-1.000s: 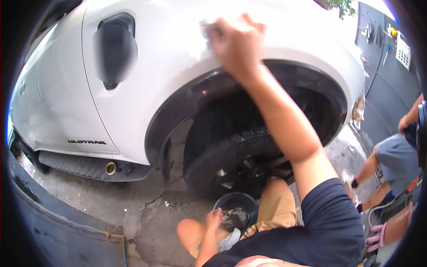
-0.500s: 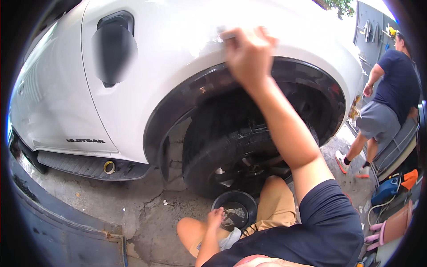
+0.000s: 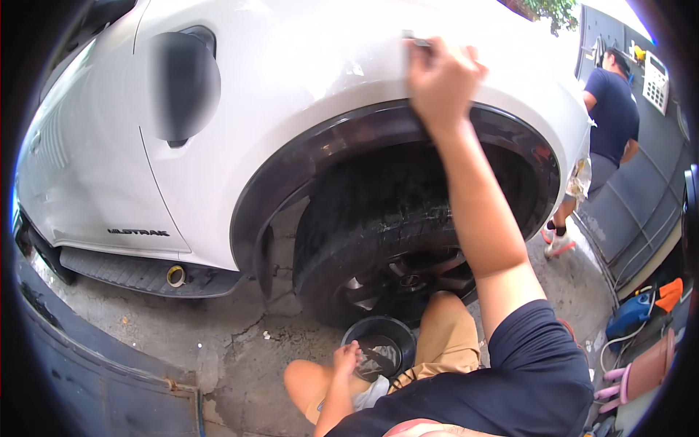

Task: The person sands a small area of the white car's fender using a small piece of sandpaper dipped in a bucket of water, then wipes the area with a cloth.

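Note:
My right hand (image 3: 445, 84) is raised against the white fender (image 3: 320, 65) above the black wheel arch trim (image 3: 313, 156). Its fingers are closed on a small dark, flat-looking piece (image 3: 418, 42), blurred by motion, whose kind I cannot make out. Low down, my left hand (image 3: 347, 357) is curled closed beside the rim of a black bucket (image 3: 349, 331), above my bent knee. Whatever those fingers hold, if anything, is hidden. Murky water (image 3: 378, 357) shows inside the bucket. A pale grey cloth (image 3: 370, 394) lies at my lap by the left forearm.
The front tire (image 3: 364, 240) stands just past the bucket. A yellow tape roll (image 3: 175, 276) rests on the side step (image 3: 131, 273). Another person (image 3: 610, 109) is at the far right by a grey gate. A blue machine (image 3: 630, 315) and a brownish-pink stool (image 3: 648, 368) are at right.
My right hand has slid to the right along the fender, still gripping the small piece. My left hand stays by the bucket. The other person has walked farther away.

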Demonstrator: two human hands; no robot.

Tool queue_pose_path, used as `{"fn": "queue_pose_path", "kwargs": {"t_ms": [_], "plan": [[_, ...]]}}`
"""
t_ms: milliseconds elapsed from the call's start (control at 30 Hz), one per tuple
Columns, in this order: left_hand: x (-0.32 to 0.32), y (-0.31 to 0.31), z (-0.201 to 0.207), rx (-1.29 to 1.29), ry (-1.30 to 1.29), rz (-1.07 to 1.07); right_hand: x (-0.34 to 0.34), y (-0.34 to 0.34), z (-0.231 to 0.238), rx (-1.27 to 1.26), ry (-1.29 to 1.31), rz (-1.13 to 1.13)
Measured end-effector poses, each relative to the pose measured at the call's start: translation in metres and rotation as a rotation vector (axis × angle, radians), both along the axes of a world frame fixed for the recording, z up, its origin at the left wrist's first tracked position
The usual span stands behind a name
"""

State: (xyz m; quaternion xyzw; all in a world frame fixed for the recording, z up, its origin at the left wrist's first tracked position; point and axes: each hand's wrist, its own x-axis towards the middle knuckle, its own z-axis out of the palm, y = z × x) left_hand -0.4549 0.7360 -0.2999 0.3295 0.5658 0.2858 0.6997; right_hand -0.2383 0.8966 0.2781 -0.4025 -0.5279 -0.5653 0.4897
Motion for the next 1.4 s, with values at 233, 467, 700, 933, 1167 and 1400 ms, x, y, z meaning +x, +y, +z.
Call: {"fn": "queue_pose_path", "kwargs": {"t_ms": [233, 467, 700, 933, 1167, 1400], "plan": [[-0.015, -0.004, -0.008, -0.025, -0.009, 0.047, 0.026, 0.013, 0.020, 0.036, 0.259, 0.010], [-0.005, -0.007, 0.002, -0.036, -0.032, 0.046, 0.011, 0.027, 0.062, -0.040, 0.201, 0.182], [-0.018, -0.013, -0.012, -0.017, -0.026, 0.072, -0.049, 0.015, 0.065, -0.207, -0.117, 0.229], [-0.026, 0.002, 0.000, 0.027, 0.004, 0.100, -0.061, 0.028, 0.052, 0.003, -0.579, 0.297], [-0.013, -0.006, 0.003, -0.010, 0.031, 0.042, -0.037, -0.005, 0.080, -0.359, -0.153, 0.160], [-0.009, 0.002, 0.001, 0.042, 0.014, 0.024, -0.008, -0.009, 0.088, -0.131, -0.042, 0.108]]}}
